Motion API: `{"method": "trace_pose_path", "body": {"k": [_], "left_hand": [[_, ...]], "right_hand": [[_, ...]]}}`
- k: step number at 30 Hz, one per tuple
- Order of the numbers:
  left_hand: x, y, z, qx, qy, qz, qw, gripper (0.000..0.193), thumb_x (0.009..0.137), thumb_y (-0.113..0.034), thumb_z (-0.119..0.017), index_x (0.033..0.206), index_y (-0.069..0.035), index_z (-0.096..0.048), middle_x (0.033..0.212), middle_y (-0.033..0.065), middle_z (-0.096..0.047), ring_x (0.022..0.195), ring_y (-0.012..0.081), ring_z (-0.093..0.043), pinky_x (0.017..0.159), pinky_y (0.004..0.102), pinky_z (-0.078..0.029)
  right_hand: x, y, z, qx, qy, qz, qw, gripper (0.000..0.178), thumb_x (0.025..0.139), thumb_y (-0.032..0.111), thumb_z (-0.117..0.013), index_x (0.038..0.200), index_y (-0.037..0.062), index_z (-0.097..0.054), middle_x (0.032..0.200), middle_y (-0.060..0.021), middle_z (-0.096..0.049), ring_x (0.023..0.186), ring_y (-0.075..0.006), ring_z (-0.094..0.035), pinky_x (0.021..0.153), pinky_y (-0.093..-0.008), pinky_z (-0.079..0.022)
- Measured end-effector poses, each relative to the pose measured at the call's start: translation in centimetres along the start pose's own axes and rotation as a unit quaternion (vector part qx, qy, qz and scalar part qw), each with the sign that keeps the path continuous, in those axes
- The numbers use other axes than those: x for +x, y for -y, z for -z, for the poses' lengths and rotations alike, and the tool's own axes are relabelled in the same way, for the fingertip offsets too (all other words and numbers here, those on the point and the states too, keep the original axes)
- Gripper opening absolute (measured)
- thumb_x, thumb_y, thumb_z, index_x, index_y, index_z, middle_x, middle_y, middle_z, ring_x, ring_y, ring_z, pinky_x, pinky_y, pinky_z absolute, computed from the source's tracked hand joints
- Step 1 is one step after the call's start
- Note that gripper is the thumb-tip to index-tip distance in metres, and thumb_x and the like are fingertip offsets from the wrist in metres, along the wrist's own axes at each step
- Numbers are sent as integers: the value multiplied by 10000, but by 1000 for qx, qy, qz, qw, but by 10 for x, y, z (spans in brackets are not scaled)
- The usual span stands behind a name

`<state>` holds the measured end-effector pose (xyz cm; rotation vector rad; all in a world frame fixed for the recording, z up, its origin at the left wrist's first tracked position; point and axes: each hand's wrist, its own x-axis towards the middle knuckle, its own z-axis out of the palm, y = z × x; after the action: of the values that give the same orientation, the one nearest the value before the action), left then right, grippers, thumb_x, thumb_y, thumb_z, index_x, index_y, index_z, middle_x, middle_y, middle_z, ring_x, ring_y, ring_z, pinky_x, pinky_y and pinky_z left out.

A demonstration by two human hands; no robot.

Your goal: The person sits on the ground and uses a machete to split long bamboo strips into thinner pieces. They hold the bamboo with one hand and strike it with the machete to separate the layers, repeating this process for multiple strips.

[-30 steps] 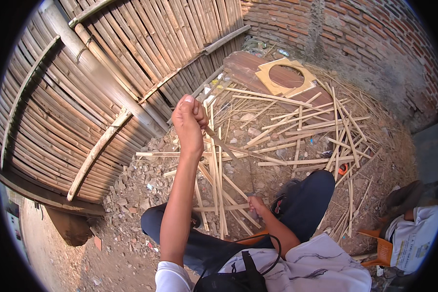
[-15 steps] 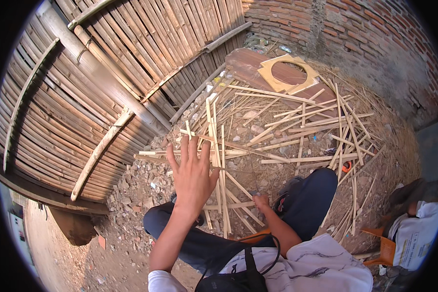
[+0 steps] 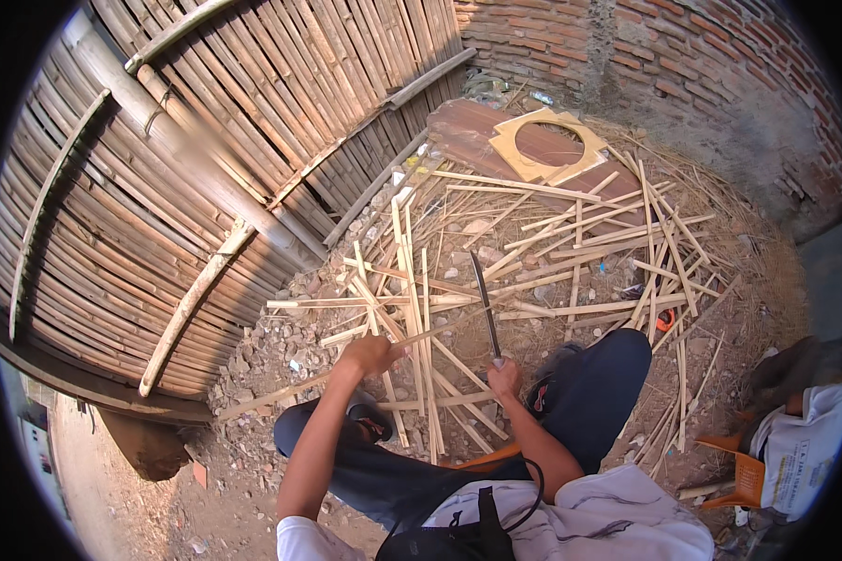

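Note:
My left hand (image 3: 369, 355) is closed round a long, flat bamboo strip (image 3: 276, 395), which slants from beyond my left knee up toward the middle. My right hand (image 3: 504, 376) grips the handle of a long knife (image 3: 486, 301), its dark narrow blade pointing up and away from me. The blade crosses near the strip's far end; whether the two touch, I cannot tell. Below and beyond my hands, several pale bamboo strips (image 3: 412, 327) lie crossed over each other on the rubble.
A split-bamboo wall (image 3: 281, 93) rises on the left, a brick wall (image 3: 683, 56) at the back. A yellowish board with a round hole (image 3: 512, 150) rests on a brown panel (image 3: 458, 131). More strips (image 3: 669, 252) spread to the right. An orange chair (image 3: 744, 477) with white cloth stands at lower right.
My left hand, spread open before, has come down nearer and closed on a bamboo strip. The knife in my right hand has swung up and its blade now shows plainly.

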<state>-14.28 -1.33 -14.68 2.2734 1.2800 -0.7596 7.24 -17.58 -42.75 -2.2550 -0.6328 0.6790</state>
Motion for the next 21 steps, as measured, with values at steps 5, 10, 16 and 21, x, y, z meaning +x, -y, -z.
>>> {"method": "trace_pose_path", "body": {"k": [5, 10, 16, 21], "left_hand": [[-113, 8, -4, -293, -60, 8, 954, 512, 1060, -451, -494, 996, 31, -655, 679, 132, -660, 551, 212, -660, 546, 348, -510], [-160, 17, -31, -544, -100, -24, 833, 346, 1059, -353, -556, 895, -49, -579, 583, -29, -498, 417, 40, -426, 379, 213, -301], [-186, 12, -42, -654, -106, -12, 749, 336, 1043, -331, -602, 822, -87, -535, 566, -56, -398, 440, 30, -333, 389, 218, -263], [-192, 18, -49, -685, -99, -22, 722, 323, 1047, -324, -595, 844, -80, -538, 559, -56, -411, 430, 41, -343, 392, 230, -280]], "right_hand": [[9, 86, 54, 2, -25, 137, 990, 253, 812, 232, -714, 993, 58, -738, 821, -251, -699, 825, -450, -689, 722, -506, -543], [6, 174, 111, 29, -54, 279, 958, 226, 812, 191, -721, 984, 46, -717, 781, -261, -676, 803, -454, -678, 682, -500, -540], [47, 213, 150, 161, 322, 270, 893, 178, 789, 165, -680, 759, 25, -574, 626, -19, -501, 630, -122, -457, 591, -318, -385], [34, 238, 170, -12, 82, 449, 890, 212, 756, 162, -718, 940, 60, -692, 640, -157, -632, 553, -267, -624, 582, -381, -495]]}}
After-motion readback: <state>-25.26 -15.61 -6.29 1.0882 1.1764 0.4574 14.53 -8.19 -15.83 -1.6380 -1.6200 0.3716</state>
